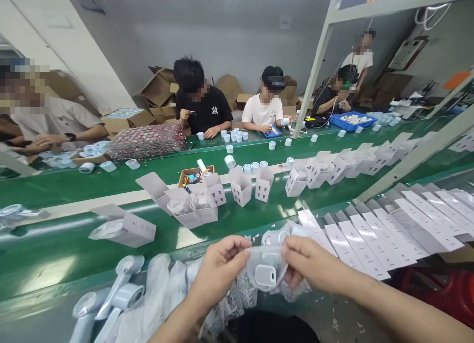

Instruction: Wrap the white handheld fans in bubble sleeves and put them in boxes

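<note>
Legibly, "NY" [215, 110] on a black shirt [200, 117] beyond the hand-held clear bag [265, 263].

The wall [229, 37] is grey — floor [342, 311] perhaps concrete.

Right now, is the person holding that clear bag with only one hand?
No, the left hand and the right hand both grip the clear bag, one at each side.

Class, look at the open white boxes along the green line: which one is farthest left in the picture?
The white box with a translucent bag bulging from its left-facing open end; every other white box there sits further right.
</note>
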Demonstrator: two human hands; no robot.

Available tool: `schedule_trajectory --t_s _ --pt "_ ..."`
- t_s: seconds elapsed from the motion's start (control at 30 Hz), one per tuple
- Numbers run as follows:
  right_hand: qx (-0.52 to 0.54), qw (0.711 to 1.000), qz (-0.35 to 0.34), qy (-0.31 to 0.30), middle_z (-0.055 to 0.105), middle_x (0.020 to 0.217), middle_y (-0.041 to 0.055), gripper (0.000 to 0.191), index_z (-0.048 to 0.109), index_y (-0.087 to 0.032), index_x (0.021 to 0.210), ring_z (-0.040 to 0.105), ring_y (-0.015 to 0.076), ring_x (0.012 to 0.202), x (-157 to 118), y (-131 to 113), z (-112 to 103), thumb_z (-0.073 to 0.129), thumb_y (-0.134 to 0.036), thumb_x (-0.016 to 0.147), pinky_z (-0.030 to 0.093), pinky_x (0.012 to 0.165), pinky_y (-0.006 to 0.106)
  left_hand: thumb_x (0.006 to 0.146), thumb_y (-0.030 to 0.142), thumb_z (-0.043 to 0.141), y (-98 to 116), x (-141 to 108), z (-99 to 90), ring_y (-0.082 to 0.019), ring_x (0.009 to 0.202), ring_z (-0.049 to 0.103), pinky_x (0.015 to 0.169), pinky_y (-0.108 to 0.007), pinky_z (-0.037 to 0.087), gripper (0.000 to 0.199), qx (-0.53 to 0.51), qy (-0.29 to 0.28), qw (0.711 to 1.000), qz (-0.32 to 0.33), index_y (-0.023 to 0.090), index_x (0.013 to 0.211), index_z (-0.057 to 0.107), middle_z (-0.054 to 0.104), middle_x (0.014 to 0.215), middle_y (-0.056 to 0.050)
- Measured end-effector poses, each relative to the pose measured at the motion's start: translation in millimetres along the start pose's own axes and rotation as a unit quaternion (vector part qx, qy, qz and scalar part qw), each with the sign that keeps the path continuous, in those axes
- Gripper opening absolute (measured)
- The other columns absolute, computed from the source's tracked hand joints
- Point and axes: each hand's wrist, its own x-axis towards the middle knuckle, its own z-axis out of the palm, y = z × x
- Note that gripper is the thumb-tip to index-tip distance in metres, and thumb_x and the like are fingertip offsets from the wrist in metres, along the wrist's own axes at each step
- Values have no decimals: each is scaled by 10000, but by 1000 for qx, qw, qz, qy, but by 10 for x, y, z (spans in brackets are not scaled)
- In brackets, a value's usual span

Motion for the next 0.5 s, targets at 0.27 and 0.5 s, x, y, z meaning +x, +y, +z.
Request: schedule_trajectory --t_s 0.27,0.5 --pt "-60 971 -177 -150 679 753 26 188 629 -190 796 652 182 714 684 -396 -687 582 -366 844 530 711 348 634 485 795 -37 518 224 -214 813 599 721 -304 517 401 100 -9 993 58 216 905 674 635 885 -41" --pt "-203 925 -310 91 546 1362 128 468 623 -179 1016 466 293 1291 2500 -542 -1894 569 -2 586 319 1089 483 737 563 658 73 1110 89 -116 540 471 415 -205 407 387 -32 157 987 3 193 832 593 517 670 31"
